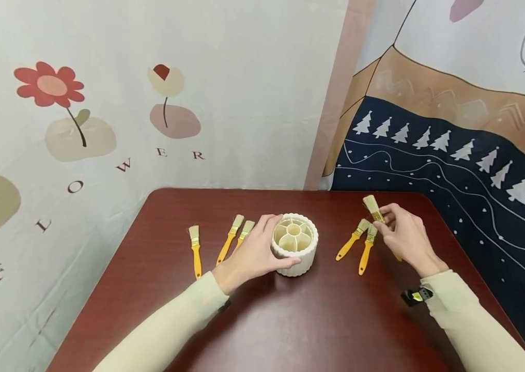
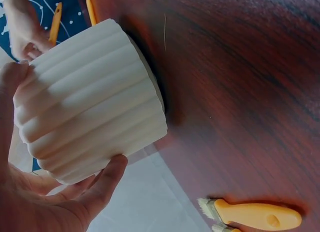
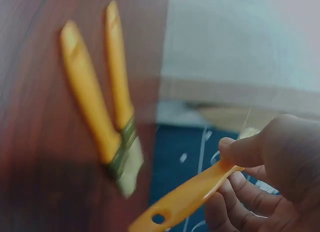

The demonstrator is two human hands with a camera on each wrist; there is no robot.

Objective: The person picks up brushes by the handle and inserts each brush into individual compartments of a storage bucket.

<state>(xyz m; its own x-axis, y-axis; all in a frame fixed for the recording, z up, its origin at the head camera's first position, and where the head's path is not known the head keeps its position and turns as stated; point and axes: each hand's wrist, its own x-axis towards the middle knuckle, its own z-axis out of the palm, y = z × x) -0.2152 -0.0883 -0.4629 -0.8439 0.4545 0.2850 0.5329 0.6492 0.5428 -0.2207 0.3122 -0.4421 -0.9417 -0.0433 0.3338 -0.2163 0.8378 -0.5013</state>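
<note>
Gripping the cream holder (image 1: 308,254), the left hand (image 1: 253,250) is spread wide, thumb on the near side and fingers round the far left; the right hand (image 1: 406,235) makes a narrow pinch on a brush (image 1: 372,206), thumb and fingers closing near the metal band, with the bristles pointing up and the yellow handle slanting down below the palm.

The holder is roughly upright at the middle of the dark red table (image 1: 318,320), between 2 groups of brushes; whether its base fully meets the wood is hard to tell; its sides are ribbed, its rim is scalloped, and inside a round central compartment is ringed by petal-shaped ones; to its right lie 2 brushes (image 1: 366,256), their bristle ends close together; to its left lie 3 more brushes (image 1: 196,253), 1 partly hidden by the left hand.
</note>
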